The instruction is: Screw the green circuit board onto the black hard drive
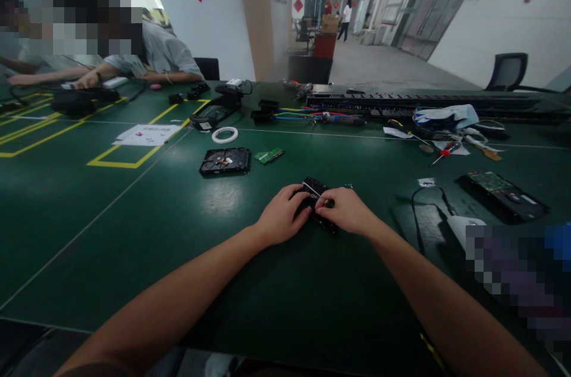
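Note:
A black hard drive [329, 225] lies on the green table in front of me, partly covered by both hands. Its near side is gripped by my left hand [281, 216], with fingers curled over the edge. My right hand [348, 209] is closed around a small screwdriver [329, 203] with a dark and yellow handle. The thin metal shaft slants across the top of the drive; where its tip rests I cannot make out. Tiny bright bits, perhaps screws [348, 186], sit just beyond my right hand.
Left of my hands lie another hard drive [225, 161], a green circuit board [269, 156] and a white tape roll [225, 135]. On the right are a drive with its board showing [504, 194] and a red-handled screwdriver [445, 153]. Wires [303, 115] run along the back. A person [165, 53] works at left.

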{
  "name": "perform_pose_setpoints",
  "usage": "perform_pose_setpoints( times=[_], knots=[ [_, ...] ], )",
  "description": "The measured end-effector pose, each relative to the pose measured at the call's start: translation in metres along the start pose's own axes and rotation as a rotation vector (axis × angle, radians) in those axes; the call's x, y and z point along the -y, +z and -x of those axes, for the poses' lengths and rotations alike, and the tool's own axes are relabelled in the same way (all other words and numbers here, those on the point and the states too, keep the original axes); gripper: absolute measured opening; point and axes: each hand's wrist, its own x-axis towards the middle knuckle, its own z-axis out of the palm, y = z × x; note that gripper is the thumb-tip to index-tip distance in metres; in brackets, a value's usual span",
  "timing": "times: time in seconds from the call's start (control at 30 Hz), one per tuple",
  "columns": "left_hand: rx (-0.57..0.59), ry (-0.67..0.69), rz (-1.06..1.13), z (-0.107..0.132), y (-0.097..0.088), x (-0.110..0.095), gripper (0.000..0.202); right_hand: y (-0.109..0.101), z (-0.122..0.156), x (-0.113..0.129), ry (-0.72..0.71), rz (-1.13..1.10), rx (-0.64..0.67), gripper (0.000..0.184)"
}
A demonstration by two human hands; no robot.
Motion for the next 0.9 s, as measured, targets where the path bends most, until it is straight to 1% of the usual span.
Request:
perform_pose_setpoints(
  times=[0.23,0.6,0.9],
  knots=[
    [-0.001,-0.004,0.005,0.0001,0.0002,-0.0002,0.040,-0.0023,0.0011,0.0011,-0.008,-0.001,0.001,0.012],
    [0.010,-0.010,-0.002,-0.0003,0.0000,-0.0001,0.040,-0.0051,0.0007,-0.0034,-0.002,-0.015,-0.004,0.015],
    [-0.001,-0.008,0.006,-0.0007,0.0002,-0.0007,0.039,-0.0032,0.0008,-0.0021,-0.003,-0.019,-0.001,0.012]
  ],
)
